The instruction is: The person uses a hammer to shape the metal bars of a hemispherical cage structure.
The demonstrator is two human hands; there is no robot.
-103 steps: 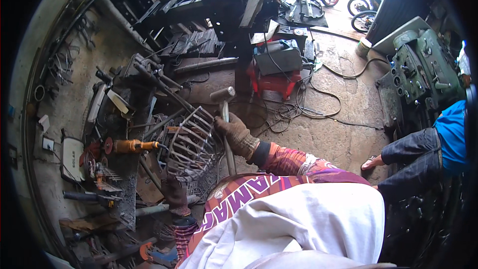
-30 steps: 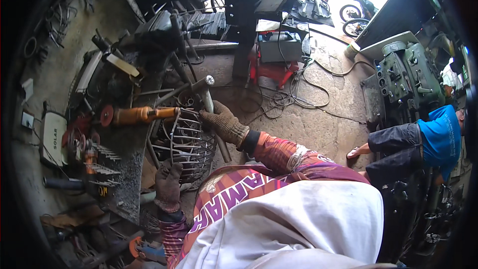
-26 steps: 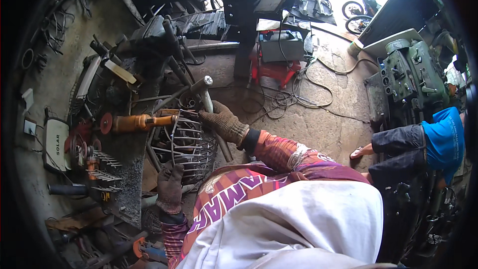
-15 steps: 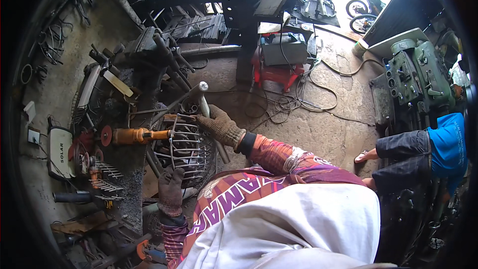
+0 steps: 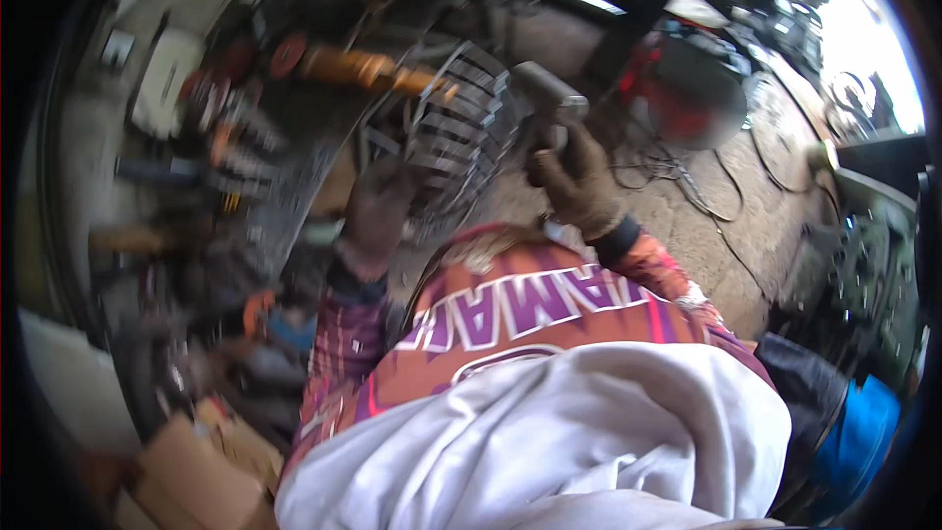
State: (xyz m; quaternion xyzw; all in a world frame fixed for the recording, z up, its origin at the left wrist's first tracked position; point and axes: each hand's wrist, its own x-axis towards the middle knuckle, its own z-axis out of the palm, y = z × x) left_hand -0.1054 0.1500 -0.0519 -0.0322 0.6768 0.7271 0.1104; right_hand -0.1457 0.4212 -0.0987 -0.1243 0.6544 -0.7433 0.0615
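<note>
My right hand [image 5: 581, 182], in a brown knit work glove, is closed around the handle of a hammer. The thick metal hammer head [image 5: 549, 88] rises just beyond the fist. To its left lies a curved cage of metal bars [image 5: 461, 123], its slats smeared by motion. My left hand [image 5: 378, 211], also gloved, is at the near left side of this cage. Its fingers are too blurred to show whether they grip a bar. An orange power tool with a red disc [image 5: 358, 69] lies beyond the left hand, its narrow end by the cage.
A red stand [image 5: 677, 88] with a dark box on it is at the far right, cables [image 5: 692, 186] looping over the floor. At the right are a green machine [image 5: 844, 265] and a person in blue [image 5: 859, 442]. Cardboard [image 5: 201, 466] lies at the lower left.
The view has swung, shifting the surroundings and blurring the picture. My right hand, still holding the hammer, has drawn away from the cage to the right. The left hand stays near it.
</note>
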